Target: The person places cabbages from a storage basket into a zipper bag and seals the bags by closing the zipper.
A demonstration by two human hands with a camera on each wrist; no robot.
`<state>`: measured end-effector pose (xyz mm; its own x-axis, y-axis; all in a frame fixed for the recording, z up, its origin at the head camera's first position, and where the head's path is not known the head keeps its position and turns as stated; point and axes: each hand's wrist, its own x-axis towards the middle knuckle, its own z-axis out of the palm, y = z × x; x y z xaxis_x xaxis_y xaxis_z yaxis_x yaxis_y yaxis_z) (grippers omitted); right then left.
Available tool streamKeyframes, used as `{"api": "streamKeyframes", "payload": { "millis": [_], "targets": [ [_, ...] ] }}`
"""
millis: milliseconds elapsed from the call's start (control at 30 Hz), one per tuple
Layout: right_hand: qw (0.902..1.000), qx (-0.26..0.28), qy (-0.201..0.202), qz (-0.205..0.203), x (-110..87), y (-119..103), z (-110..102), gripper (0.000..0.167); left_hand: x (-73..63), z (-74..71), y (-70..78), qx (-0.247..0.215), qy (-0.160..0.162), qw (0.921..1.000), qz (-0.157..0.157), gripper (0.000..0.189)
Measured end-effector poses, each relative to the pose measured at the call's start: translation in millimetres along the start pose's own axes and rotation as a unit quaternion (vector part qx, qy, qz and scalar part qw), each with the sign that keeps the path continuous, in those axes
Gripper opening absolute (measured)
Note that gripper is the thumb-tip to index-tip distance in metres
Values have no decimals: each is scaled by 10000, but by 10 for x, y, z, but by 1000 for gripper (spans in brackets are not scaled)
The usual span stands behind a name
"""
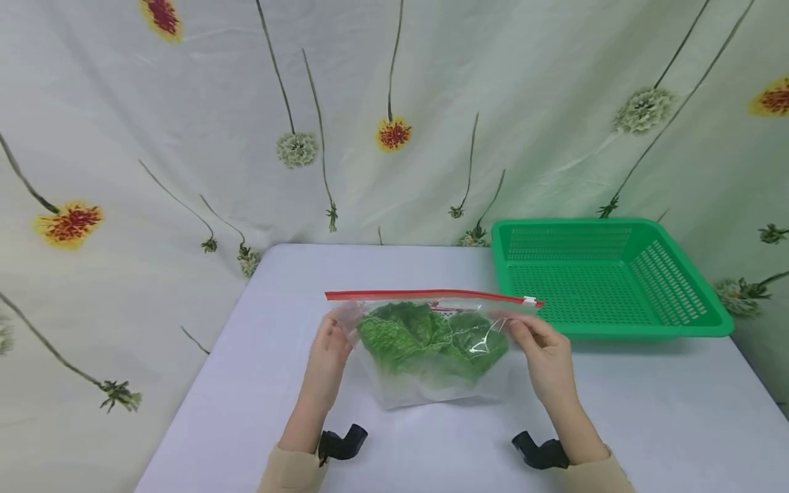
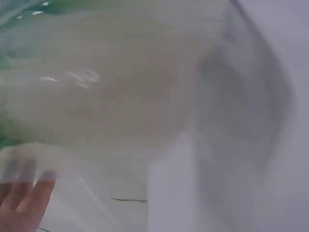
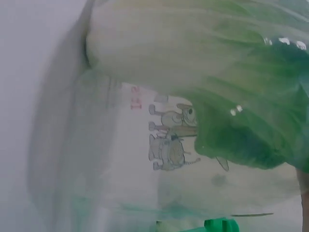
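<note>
A clear slider zip bag [image 1: 431,394] hangs upright between the two hands over the table, with leafy green lettuce [image 1: 401,342] inside. Its red zip strip [image 1: 419,294] runs across the top, and a white slider [image 1: 530,300] sits near the right end. At the bag's upper left side the left hand [image 1: 329,349] grips the plastic; part of its fingers lie behind the film. On the opposite side, the right hand [image 1: 545,349] pinches the upper edge between thumb and fingers. Printed cartoon figures [image 3: 171,135] show through the plastic in the right wrist view.
A green perforated plastic basket [image 1: 616,330] stands at the back right of the white table [image 1: 259,411], just behind the right hand. A flower-patterned cloth [image 1: 431,61] hangs behind the table. Black wrist cameras [image 1: 342,443] are strapped at both wrists.
</note>
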<state>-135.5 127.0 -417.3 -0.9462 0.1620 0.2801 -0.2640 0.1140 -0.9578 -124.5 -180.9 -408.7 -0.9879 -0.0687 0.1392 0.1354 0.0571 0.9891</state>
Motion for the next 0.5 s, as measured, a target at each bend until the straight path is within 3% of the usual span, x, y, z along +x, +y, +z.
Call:
{"api": "streamKeyframes", "payload": {
  "millis": [67, 133, 233, 367, 433, 500],
  "targets": [
    [9994, 35, 338, -56, -36, 35, 54, 17, -65, -28, -149, 624, -510, 9966, -189, 46],
    [9971, -1, 632, -426, -68, 85, 116, 17, -113, -28, -274, 987, -641, 9927, -277, 39],
    [9819, -86, 1147, -1502, -88, 162, 216, 16, -143, 23, -379, 903, -313, 9953, -167, 21],
    [9367, -672, 1665, -3005, -24, 221, 282, 14, -150, 76, -347, 966, 259, 9949, 99, 12],
    [9230, -1157, 1677, -3266, 15, 207, 260, 16, -153, 56, -286, 1132, 347, 9930, 15, 13],
    [9191, -1605, 1469, -3286, 42, 178, 218, 20, -159, 8, -219, 1413, 277, 9895, -118, 13]
  ]
}}
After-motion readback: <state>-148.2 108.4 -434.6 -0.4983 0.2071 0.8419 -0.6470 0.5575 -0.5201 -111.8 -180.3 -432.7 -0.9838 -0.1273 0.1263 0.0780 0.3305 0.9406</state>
